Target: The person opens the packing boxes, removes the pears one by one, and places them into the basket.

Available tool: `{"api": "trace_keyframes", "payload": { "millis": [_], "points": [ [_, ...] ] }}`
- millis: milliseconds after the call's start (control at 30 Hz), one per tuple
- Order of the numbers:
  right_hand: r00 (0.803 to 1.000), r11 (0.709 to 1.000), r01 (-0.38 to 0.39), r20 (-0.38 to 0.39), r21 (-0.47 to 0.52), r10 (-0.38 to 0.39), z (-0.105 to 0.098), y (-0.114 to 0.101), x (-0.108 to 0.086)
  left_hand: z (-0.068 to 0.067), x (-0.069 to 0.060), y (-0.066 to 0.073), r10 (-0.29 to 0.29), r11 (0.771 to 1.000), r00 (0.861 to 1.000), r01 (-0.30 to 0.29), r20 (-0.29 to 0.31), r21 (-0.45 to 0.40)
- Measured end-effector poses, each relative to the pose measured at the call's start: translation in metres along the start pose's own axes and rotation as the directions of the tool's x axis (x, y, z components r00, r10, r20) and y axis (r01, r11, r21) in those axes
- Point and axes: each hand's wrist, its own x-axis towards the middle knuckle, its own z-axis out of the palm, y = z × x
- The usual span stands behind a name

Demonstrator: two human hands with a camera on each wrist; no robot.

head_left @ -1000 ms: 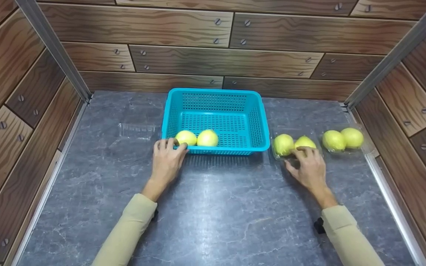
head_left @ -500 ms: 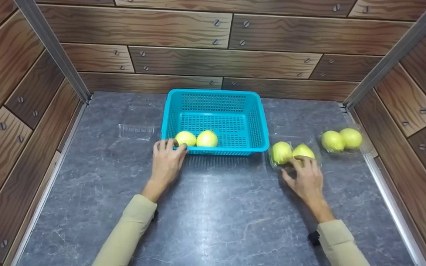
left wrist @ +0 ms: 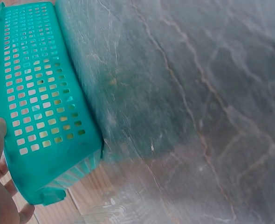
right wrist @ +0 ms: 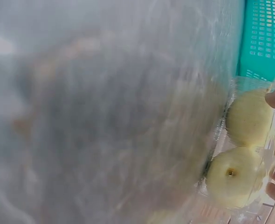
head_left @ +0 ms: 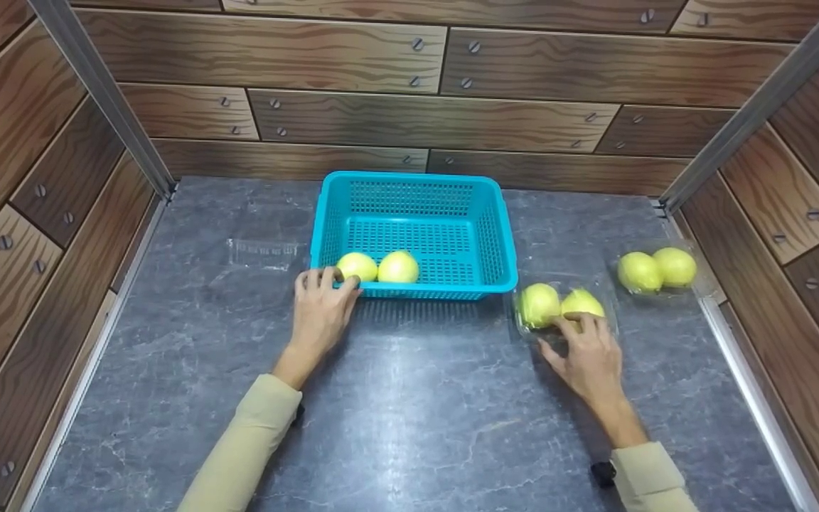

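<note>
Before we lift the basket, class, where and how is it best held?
Probably by the rim at both short ends, coming from left and right. The basket stands upright and its rim projects outward, an edge to hook under. The two fruits inside lie left of centre, so the left end may feel heavier.

Pale glare on tabletop (head_left: 395, 412); right-wrist view blurred

Bench (head_left: 395, 427) grey, marbled, light shining near middle. Wood-print walls (head_left: 352, 114) along far, left and right edges, with screw heads (head_left: 418, 44). Metal posts (head_left: 100, 92) at far corners, rails (head_left: 749, 384) along side edges. Clear tray (head_left: 262, 256) toward far left corner.
</note>
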Motion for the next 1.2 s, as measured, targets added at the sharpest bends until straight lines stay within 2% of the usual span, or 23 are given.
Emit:
{"api": "trace_keyframes", "payload": {
  "millis": [333, 633, 967, 1200],
  "points": [
    [0.997, 0.998, 0.065, -0.030, -0.016, -0.065, -0.009, -0.008, -0.013, -0.001, 0.001, 0.000, -0.008, 1.000, 1.000, 0.008, 0.022, -0.002],
    [0.995, 0.997, 0.076, -0.063, 0.012, -0.075, -0.015, -0.016, -0.023, 0.000, 0.001, 0.000, -0.006, 1.000, 1.000, 0.006, 0.008, -0.017],
    [0.995, 0.995, 0.097, -0.032, 0.006, -0.097, -0.022, -0.028, -0.034, -0.002, 0.001, -0.001, -0.012, 1.000, 0.999, 0.013, 0.041, -0.018],
    [0.993, 0.993, 0.117, -0.025, 0.016, -0.117, -0.027, -0.037, -0.038, -0.001, 0.000, -0.001, -0.015, 0.999, 0.999, 0.016, 0.028, -0.031]
  ]
}}
